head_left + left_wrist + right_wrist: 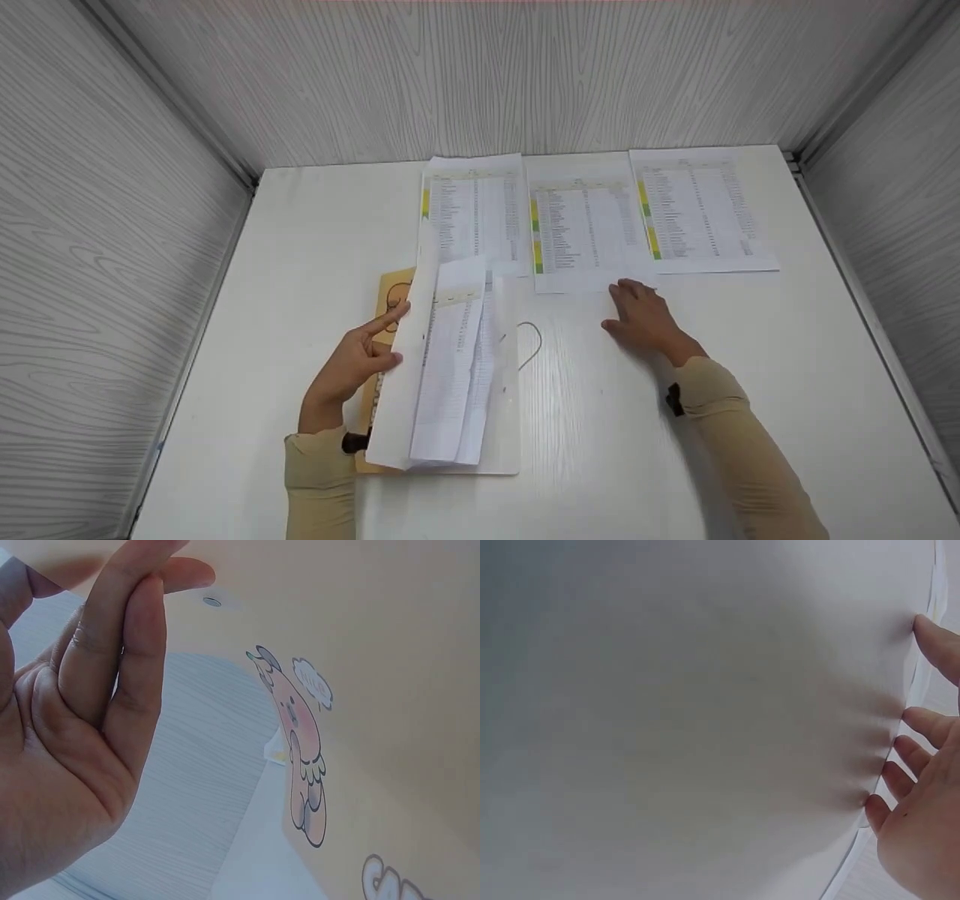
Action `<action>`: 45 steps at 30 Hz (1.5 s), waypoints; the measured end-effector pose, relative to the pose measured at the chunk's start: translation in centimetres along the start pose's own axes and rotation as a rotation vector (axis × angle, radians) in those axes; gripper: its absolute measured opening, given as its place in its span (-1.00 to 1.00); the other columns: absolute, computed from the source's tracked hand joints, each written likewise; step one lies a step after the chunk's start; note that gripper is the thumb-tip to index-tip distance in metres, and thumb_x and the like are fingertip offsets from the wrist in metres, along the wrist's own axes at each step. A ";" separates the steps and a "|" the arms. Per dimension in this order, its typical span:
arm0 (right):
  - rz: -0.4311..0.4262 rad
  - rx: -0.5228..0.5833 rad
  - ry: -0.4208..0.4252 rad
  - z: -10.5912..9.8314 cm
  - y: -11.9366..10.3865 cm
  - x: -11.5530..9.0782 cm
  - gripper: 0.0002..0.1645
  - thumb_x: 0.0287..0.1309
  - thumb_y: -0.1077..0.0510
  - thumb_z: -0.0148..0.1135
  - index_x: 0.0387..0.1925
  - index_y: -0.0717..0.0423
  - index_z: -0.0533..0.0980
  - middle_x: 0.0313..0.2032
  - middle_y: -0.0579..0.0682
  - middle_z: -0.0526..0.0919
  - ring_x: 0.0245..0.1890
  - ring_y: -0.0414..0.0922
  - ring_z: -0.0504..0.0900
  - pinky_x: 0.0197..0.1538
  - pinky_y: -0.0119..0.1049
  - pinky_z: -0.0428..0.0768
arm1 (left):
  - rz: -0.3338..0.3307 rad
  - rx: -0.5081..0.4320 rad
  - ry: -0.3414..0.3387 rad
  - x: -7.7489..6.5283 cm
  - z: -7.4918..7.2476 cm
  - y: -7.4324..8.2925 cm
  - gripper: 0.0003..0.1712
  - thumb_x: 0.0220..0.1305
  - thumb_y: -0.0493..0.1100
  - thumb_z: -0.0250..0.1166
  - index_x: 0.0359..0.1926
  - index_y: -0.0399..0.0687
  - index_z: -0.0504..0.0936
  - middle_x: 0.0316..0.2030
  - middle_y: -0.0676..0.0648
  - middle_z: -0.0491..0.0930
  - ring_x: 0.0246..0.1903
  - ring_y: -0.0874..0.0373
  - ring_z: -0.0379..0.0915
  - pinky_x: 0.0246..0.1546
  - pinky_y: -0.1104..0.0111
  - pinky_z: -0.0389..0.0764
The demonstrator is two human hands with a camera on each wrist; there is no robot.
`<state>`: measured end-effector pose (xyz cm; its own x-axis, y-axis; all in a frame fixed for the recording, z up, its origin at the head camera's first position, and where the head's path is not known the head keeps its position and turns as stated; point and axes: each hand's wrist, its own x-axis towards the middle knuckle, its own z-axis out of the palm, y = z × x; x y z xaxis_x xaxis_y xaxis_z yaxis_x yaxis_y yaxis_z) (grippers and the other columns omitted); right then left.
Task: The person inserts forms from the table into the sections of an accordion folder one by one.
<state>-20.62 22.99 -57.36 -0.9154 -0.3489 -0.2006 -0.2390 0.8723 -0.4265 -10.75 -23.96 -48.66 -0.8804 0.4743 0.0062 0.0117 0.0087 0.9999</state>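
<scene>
A folder with a tan outside (370,397), white inside and cartoon drawings lies left of the middle of the table. My left hand (351,364) holds the folder's raised white panel (397,405) by its left edge, index finger and thumb on it. Printed sheets (448,367) stand tilted inside the folder. In the left wrist view, the curled fingers of this hand are beside the tan side, near a cartoon animal (296,727) and a small metal eyelet (212,601). My right hand (641,315) has its fingers extended, fingertips at the lower edge of the middle printed sheet (585,225).
Another printed sheet (476,202) lies behind the folder, partly covered by it, and one (701,210) lies at the back right. A thin cord loop (538,341) extends from the folder's right side. Grey wood-patterned walls (465,82) border the white table (622,450).
</scene>
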 end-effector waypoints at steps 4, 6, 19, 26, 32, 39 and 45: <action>-0.017 -0.018 -0.021 0.0 -0.1 -1.0 -0.14 0.24 -0.05 0.17 0.41 0.32 0.14 0.37 0.36 0.13 0.40 0.30 0.06 0.34 0.31 0.07 | 0.025 0.015 0.014 0.0 0.0 -0.2 -0.15 0.17 -0.51 0.13 0.47 -0.32 0.01 -0.22 0.01 0.34 -0.79 0.25 -0.10 -0.75 0.32 0.04; -0.023 -0.020 -0.026 0.0 -0.2 -1.6 -0.14 0.23 -0.04 0.18 0.40 0.33 0.15 0.36 0.36 0.14 0.38 0.32 0.08 0.32 0.33 0.09 | 0.024 0.019 0.023 0.0 0.0 -0.2 -0.15 0.17 -0.50 0.14 0.47 -0.31 0.03 -0.02 -0.04 0.38 -0.80 0.26 -0.09 -0.75 0.32 0.05; 0.026 -0.002 -0.067 0.7 -0.8 -6.0 -0.15 0.16 0.04 0.29 0.39 0.26 0.20 0.35 0.30 0.15 0.35 0.32 0.09 0.26 0.31 0.09 | -0.007 0.009 0.005 0.0 -0.2 -0.4 -0.14 0.21 -0.42 0.19 0.48 -0.26 0.03 -0.37 0.15 0.50 -0.80 0.31 -0.06 -0.69 0.48 0.25; 0.002 0.002 -0.026 1.8 -1.0 -8.1 -0.23 0.12 0.05 0.33 0.31 0.24 0.31 0.30 0.28 0.23 0.30 0.32 0.17 0.19 0.29 0.15 | -0.014 0.000 -0.017 0.0 0.0 -0.4 -0.14 0.20 -0.44 0.17 0.47 -0.30 0.00 -0.82 0.23 0.22 -0.82 0.20 -0.11 -0.65 0.52 0.32; 0.026 0.178 0.090 0.7 0.0 -7.3 -0.33 0.14 0.08 0.33 0.24 0.24 0.36 0.24 0.36 0.24 0.22 0.35 0.18 0.18 0.28 0.11 | 0.003 0.010 0.006 0.1 -0.1 -0.5 -0.16 0.20 -0.47 0.15 0.47 -0.31 0.02 -0.67 0.23 0.28 -0.81 0.21 -0.14 -0.73 0.39 0.08; 0.206 0.257 0.100 -1.8 2.1 -4.4 -0.12 0.19 -0.06 0.27 0.39 0.24 0.15 0.38 0.41 -0.02 0.35 0.41 -0.06 0.29 0.36 -0.09 | -0.015 0.020 0.014 0.0 0.0 -0.2 -0.16 0.20 -0.46 0.17 0.47 -0.29 0.03 -0.80 0.22 0.14 -0.80 0.13 -0.18 -0.74 0.32 0.03; 0.278 0.231 0.047 -2.2 2.7 -2.4 -0.01 0.16 -0.11 0.30 0.44 0.21 0.07 0.40 0.39 -0.04 0.38 0.40 -0.07 0.32 0.33 -0.04 | -0.019 0.023 0.013 0.0 0.1 0.0 -0.15 0.19 -0.47 0.15 0.47 -0.28 0.03 -0.80 0.21 0.12 -0.79 0.08 -0.20 -0.74 0.34 0.03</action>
<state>-19.76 26.89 -56.08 -0.9504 -0.0885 -0.2983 0.0956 0.8293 -0.5505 -10.71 -23.89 -48.62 -0.8865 0.4625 -0.0122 0.0059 0.0378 0.9993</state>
